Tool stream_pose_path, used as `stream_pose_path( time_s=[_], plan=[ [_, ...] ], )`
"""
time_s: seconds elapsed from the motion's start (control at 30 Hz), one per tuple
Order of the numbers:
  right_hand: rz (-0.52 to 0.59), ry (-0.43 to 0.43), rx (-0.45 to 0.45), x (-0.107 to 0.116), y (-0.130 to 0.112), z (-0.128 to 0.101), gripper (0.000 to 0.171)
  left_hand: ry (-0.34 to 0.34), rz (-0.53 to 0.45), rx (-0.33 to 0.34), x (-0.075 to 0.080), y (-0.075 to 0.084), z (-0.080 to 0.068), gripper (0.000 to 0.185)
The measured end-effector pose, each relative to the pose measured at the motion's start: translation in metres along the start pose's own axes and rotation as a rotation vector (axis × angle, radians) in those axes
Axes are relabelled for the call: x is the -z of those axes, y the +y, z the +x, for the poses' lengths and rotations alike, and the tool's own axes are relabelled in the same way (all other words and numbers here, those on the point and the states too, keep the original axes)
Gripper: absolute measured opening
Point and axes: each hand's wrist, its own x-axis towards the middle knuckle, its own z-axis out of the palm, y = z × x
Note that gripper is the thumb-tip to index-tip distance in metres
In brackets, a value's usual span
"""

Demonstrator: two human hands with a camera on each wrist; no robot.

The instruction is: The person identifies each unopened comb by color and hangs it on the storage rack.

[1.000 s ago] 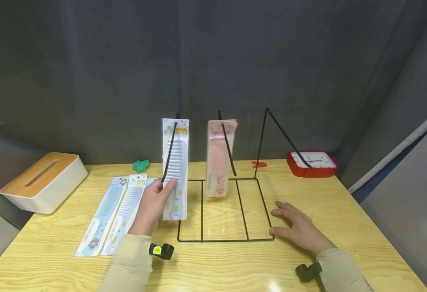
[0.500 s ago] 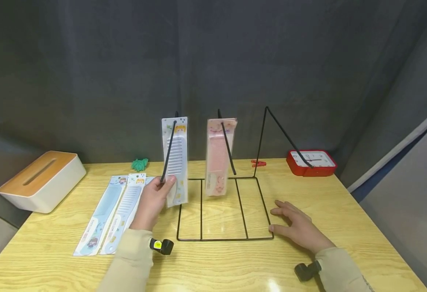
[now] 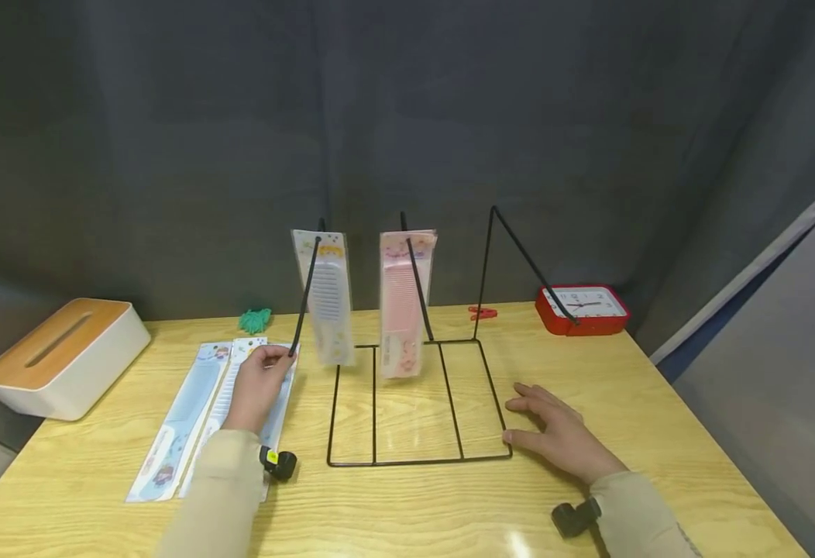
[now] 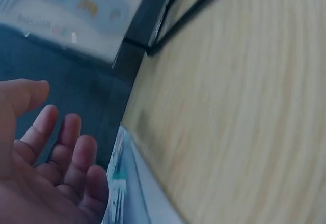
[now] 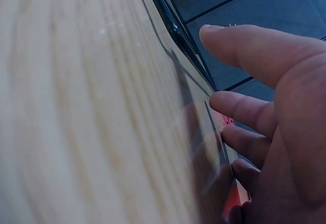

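Observation:
My left hand (image 3: pixel 257 391) is beside the tip of the left hook of a black wire display rack (image 3: pixel 417 463). In the left wrist view its fingers bend loosely around air, apart from the packaged comb. That blue comb in its clear sleeve (image 3: pixel 329 310) hangs on the left hook, slightly tilted. A pink packaged comb (image 3: pixel 400 302) hangs from the middle hook. Below the left hand, several blue packaged combs (image 3: pixel 187 411) lie on the table, partly covered by the hand and sleeve. My right hand (image 3: pixel 559 435) rests with spread fingers by the rack's front right corner.
A white tissue box with a wooden lid (image 3: pixel 66 356) stands at the left. Towards the back lie a green yarn bundle (image 3: pixel 255 320), a red clothespin (image 3: pixel 483 313) and a red clock (image 3: pixel 582 310). The rack's right hook (image 3: pixel 529 260) juts out bare.
My left hand has let go of the blue packaged comb and drawn back left. The comb now hangs freely, further back on the hook. My right hand stays by the rack.

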Motion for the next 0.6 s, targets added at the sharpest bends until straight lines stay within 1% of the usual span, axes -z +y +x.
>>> stream_pose_path(
  time_s=[0.07,0.17,0.27,0.33,0.47,0.5,0.6],
  plan=[
    [-0.002,0.0,-0.003,0.0001,-0.0008,0.0,0.056,-0.023,0.042,0.01,0.0031,-0.0003,0.001,0.034],
    [-0.005,-0.001,-0.002,0.0006,-0.0017,0.0,0.056,-0.073,0.097,0.037,0.0062,-0.0015,0.0026,0.039],
    [-0.007,-0.001,0.001,0.0016,-0.0024,-0.0003,0.057,-0.129,0.191,0.058,0.0078,-0.0029,0.005,0.051],
    [-0.006,0.001,0.003,0.0023,-0.0027,-0.0005,0.057,-0.181,0.25,0.065,0.0087,-0.0042,0.0072,0.063],
    [-0.005,-0.001,0.006,0.0021,-0.0017,-0.0003,0.056,-0.256,0.386,0.05,0.0091,-0.0051,0.0075,0.08],
    [-0.003,-0.002,0.007,0.0017,-0.0012,-0.0001,0.057,-0.267,0.414,0.042,0.0091,-0.0048,0.0072,0.083],
    [-0.005,-0.002,0.008,0.0,0.0004,0.0005,0.057,-0.27,0.483,0.014,0.0088,-0.0018,0.005,0.087]
  ],
)
